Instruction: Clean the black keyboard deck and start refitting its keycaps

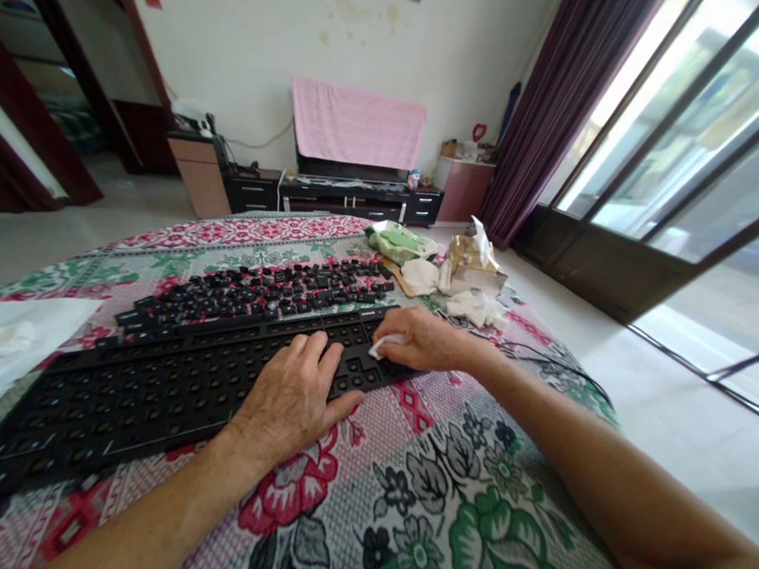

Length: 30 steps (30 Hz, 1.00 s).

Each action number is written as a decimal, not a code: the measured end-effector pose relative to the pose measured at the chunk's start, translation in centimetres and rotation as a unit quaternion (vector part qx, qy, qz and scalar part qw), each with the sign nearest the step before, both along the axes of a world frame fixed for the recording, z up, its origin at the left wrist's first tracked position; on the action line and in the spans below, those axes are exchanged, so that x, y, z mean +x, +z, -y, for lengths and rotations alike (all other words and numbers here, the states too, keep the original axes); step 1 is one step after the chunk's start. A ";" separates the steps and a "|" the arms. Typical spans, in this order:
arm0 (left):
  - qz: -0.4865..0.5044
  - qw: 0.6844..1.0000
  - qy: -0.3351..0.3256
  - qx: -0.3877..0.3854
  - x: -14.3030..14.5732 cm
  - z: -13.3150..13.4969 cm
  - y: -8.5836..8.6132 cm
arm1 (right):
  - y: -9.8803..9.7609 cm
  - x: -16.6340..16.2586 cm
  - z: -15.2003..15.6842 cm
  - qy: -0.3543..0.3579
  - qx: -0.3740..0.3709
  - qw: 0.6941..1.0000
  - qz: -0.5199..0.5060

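Observation:
A black keyboard [188, 385] with its keycaps off lies across the patterned tablecloth. My left hand [296, 385] rests flat on its right half, fingers stretched out and the thumb over the near edge. Toward the keyboard's right end, my right hand [413, 337] pinches a small white tissue [387, 344] against the frame. Behind the keyboard, many loose black keycaps [285, 287] are spread in a wide heap.
Right of the keycaps lie a green wipes packet [399, 242], a gold tissue pack [476, 262] and crumpled tissues [478, 307]. A black cable [552, 357] trails at the right. White paper [33, 329] lies at the left. Beyond stands a towel-covered television [360, 122].

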<state>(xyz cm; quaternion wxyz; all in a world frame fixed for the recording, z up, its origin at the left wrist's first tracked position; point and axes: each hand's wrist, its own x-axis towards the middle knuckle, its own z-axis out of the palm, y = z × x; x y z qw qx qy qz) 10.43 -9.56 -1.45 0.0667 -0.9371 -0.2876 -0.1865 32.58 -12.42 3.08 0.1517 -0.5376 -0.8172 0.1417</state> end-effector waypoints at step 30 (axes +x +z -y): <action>0.010 1.000 -0.003 0.001 0.1 0.0 0.0 | -0.1 0.2 -0.7 -0.035 0.031 0.999 -0.006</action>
